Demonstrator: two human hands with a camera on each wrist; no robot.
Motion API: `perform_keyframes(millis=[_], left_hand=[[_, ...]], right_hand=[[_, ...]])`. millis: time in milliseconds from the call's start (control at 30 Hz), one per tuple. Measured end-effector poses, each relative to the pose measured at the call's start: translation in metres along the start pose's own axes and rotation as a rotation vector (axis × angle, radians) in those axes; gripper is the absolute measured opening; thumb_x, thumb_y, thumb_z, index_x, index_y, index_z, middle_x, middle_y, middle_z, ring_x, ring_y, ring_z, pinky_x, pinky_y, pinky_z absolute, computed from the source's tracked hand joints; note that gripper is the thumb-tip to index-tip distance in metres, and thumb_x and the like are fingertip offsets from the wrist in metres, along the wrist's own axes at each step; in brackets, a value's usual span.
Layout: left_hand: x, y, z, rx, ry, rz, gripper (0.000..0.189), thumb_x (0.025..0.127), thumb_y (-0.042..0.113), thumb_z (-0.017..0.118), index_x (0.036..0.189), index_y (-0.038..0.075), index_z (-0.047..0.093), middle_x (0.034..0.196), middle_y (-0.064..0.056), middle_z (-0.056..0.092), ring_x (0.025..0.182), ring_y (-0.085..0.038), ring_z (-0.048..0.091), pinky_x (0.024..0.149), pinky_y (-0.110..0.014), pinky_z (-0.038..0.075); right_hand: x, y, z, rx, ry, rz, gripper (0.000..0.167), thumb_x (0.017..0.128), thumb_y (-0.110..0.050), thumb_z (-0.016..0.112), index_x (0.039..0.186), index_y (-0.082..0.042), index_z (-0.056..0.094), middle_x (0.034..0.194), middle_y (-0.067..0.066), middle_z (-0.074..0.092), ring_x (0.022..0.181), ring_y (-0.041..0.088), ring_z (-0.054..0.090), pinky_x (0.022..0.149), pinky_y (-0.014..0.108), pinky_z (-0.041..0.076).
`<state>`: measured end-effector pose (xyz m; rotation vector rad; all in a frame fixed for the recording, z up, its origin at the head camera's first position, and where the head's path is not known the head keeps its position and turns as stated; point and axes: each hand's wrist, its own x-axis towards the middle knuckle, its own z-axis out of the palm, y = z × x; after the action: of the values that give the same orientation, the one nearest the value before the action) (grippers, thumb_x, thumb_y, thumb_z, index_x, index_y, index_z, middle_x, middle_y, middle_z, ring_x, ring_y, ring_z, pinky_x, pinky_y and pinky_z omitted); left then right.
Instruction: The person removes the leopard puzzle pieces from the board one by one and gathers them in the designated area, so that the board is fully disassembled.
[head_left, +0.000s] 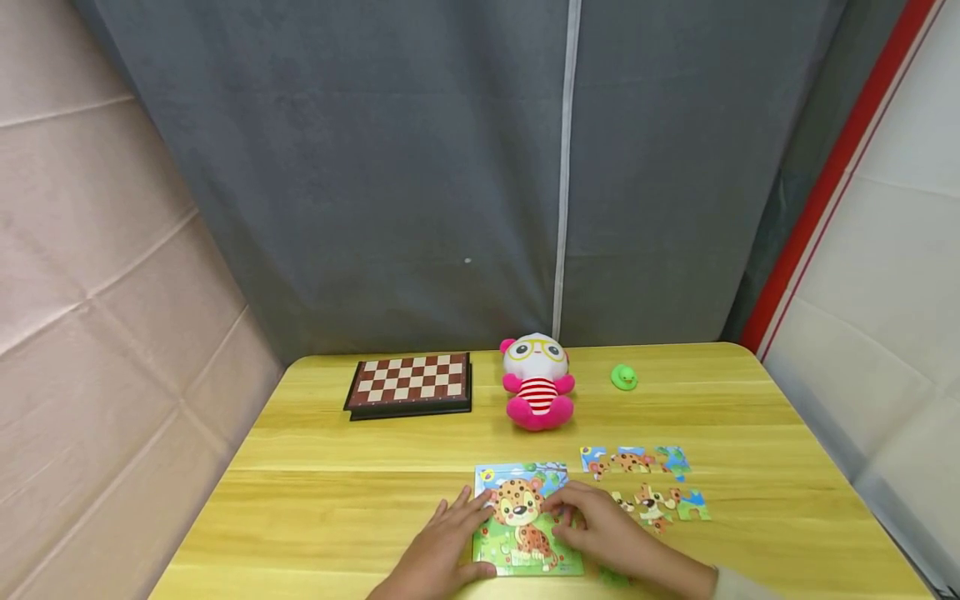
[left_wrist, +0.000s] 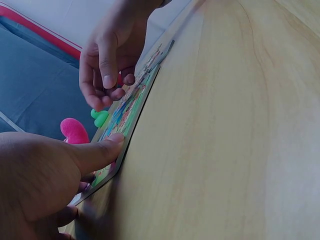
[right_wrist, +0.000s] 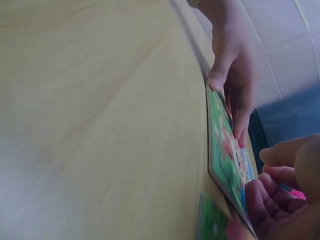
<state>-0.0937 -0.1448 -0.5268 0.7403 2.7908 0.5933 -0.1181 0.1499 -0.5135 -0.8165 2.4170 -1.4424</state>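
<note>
A square leopard picture puzzle (head_left: 491, 554) lies near the front of the table. My left hand (head_left: 446, 546) rests on its left side, with fingers stretched over the edge. Its thumb (left_wrist: 102, 152) presses on the puzzle's near rim. Over the puzzle's right side is my right hand (head_left: 600, 521), fingers loosely bent; gaps show between thumb and fingers in the left wrist view, with nothing seen held. Loose jigsaw pieces (head_left: 673, 460) with blue, green and spotted patterns lie to the right, some hidden behind my right hand. A green piece (right_wrist: 212, 220) is beside the puzzle in the right wrist view.
A folded checkered board (head_left: 412, 379) is at the back left. A pink and white plush toy (head_left: 538, 392) sits behind the puzzle, and a small green duck (head_left: 624, 377) stands to its right. A grey curtain (head_left: 420, 183) hangs behind the wooden table (head_left: 315, 500).
</note>
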Motion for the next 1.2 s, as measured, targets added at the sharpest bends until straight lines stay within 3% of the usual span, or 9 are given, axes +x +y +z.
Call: perform_keyframes(millis=[400,700,867,1200], left_hand=[[0.000,0.001,-0.001,-0.007,0.003,0.008,0.083,0.085,0.062,0.068,0.154,0.020,0.048,0.168,0.004,0.032,0.155,-0.032,0.027,0.121,-0.063,0.025],[0.000,0.001,-0.003,-0.009,-0.002,0.000,0.083,0.085,0.061,0.070,0.154,0.021,0.048,0.168,0.004,0.032,0.155,-0.032,0.026,0.121,-0.063,0.025],[0.000,0.001,-0.002,-0.015,-0.001,0.001,0.082,0.085,0.061,0.070,0.154,0.021,0.048,0.168,0.004,0.032,0.155,-0.032,0.027,0.121,-0.063,0.025],[-0.001,0.001,-0.002,-0.024,0.006,0.002,0.082,0.085,0.059,0.071,0.153,0.021,0.049,0.167,0.004,0.033,0.155,-0.032,0.027,0.121,-0.063,0.025]], right_hand=[[0.008,-0.007,0.022,0.005,-0.042,0.013,0.030,0.088,-0.015,0.082,0.115,-0.009,0.071,0.102,-0.004,0.063,0.084,0.006,0.057,0.067,0.020,0.054],[0.009,-0.013,0.026,-0.126,-0.059,0.053,0.045,0.080,-0.018,0.088,0.121,-0.011,0.071,0.094,-0.009,0.052,0.081,0.004,0.049,0.065,0.018,0.048],[0.010,-0.016,0.027,-0.199,-0.073,0.052,0.051,0.080,-0.023,0.088,0.126,-0.012,0.069,0.097,-0.011,0.051,0.082,0.002,0.047,0.066,0.018,0.047],[0.012,-0.014,0.029,-0.237,-0.095,0.034,0.039,0.079,-0.024,0.088,0.114,-0.021,0.070,0.104,-0.014,0.060,0.093,0.001,0.054,0.080,0.024,0.052]])
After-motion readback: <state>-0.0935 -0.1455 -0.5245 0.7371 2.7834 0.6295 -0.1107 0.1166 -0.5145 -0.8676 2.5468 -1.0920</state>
